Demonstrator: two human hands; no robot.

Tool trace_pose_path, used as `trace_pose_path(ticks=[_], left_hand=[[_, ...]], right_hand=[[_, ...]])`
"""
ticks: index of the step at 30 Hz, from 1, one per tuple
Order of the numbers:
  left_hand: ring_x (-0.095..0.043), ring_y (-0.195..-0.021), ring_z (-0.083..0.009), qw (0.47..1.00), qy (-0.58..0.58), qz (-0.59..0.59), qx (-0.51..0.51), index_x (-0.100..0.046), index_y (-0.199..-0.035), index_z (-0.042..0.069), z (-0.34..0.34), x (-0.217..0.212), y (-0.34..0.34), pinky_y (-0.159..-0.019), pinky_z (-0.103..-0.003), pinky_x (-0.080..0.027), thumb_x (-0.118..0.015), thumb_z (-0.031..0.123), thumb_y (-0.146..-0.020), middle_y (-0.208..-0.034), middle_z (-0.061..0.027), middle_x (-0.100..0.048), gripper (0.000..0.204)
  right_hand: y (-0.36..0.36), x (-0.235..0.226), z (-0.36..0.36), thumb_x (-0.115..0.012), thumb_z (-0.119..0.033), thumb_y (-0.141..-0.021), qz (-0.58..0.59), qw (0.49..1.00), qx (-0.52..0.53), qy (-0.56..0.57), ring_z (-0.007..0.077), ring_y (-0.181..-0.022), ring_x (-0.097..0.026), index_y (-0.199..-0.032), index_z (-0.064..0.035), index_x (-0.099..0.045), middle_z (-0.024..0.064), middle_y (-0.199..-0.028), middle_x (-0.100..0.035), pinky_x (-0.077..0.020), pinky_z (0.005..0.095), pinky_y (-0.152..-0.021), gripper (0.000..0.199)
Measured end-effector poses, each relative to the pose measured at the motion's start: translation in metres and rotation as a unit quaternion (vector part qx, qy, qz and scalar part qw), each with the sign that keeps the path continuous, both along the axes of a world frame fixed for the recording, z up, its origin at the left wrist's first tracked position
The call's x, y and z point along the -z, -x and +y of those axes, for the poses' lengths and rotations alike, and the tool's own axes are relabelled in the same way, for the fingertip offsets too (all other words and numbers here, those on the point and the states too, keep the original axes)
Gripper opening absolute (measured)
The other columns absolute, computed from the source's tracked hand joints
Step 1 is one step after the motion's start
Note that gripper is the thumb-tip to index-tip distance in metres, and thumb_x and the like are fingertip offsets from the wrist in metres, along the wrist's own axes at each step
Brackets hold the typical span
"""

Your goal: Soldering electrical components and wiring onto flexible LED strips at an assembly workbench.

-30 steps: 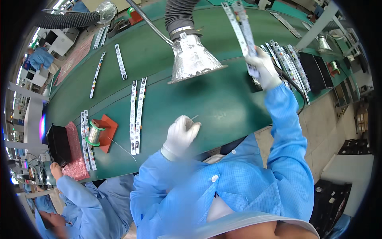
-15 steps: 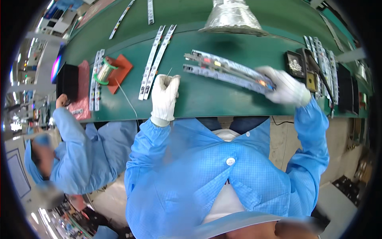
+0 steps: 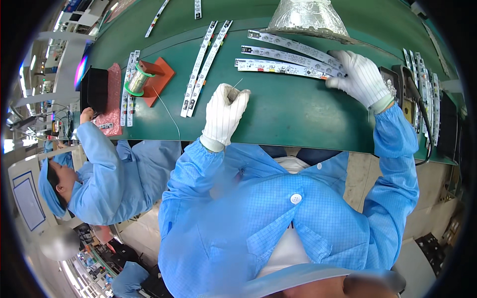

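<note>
My gloved left hand (image 3: 224, 110) is closed, fingers curled, with a thin solder wire (image 3: 238, 83) sticking up from its fingertips. On the right, my gloved right hand (image 3: 358, 78) has its fingers over the right ends of three long narrow circuit board strips. Those strips fan out leftward: a far strip (image 3: 285, 40), a middle strip (image 3: 283, 54) and a near strip (image 3: 273, 66). Left of them, two more strips (image 3: 201, 69) lie side by side, slanted, on the green tabletop (image 3: 288, 109).
A green-rimmed solder spool (image 3: 138, 82) stands on an orange holder (image 3: 161, 79). Beyond the strips is a foil-wrapped cone (image 3: 309, 17). To the right are a soldering iron (image 3: 413, 87) with a cable and several stacked strips (image 3: 427, 94). A co-worker's hand (image 3: 86, 115) touches a black bin (image 3: 94, 90).
The strips in my right hand have turned from edge-up to face-up and spread into a fan, lower toward the table. The soldering iron's cable now hangs past the table edge.
</note>
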State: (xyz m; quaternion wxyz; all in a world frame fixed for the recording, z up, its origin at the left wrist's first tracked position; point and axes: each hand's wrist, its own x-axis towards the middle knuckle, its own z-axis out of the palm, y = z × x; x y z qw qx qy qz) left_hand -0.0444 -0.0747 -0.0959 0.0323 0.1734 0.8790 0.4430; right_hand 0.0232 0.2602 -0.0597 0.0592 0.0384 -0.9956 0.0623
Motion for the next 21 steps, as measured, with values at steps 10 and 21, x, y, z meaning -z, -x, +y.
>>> trace_pose_path(ticks=[10,21], left_hand=[[-0.048,-0.056,-0.0085,0.985,-0.133,-0.077,-0.076,-0.055,-0.098,0.001,0.009,-0.014,-0.003,-0.049,-0.022,-0.039,-0.065,0.021,-0.092,-0.076,-0.0033,-0.056,0.024],[-0.062,-0.065,-0.024,0.975,0.097,0.198,0.039,-0.067,-0.09,0.007,0.032,-0.016,0.032,-0.062,-0.035,-0.051,-0.078,0.023,-0.075,-0.07,-0.0063,-0.064,0.024]], right_hand=[[-0.039,-0.01,-0.014,-0.068,-0.016,-0.082,0.197,0.969,-0.015,-0.151,0.0237,-0.08,-0.062,-0.111,-0.0146,-0.061,0.0061,-0.099,-0.063,-0.0494,0.0369,-0.069,0.029],[-0.076,0.008,-0.053,-0.076,-0.028,-0.073,0.108,0.994,-0.014,-0.022,0.0267,-0.092,-0.059,-0.12,-0.0141,-0.06,0.0077,-0.103,-0.06,-0.0479,0.0399,-0.081,0.052]])
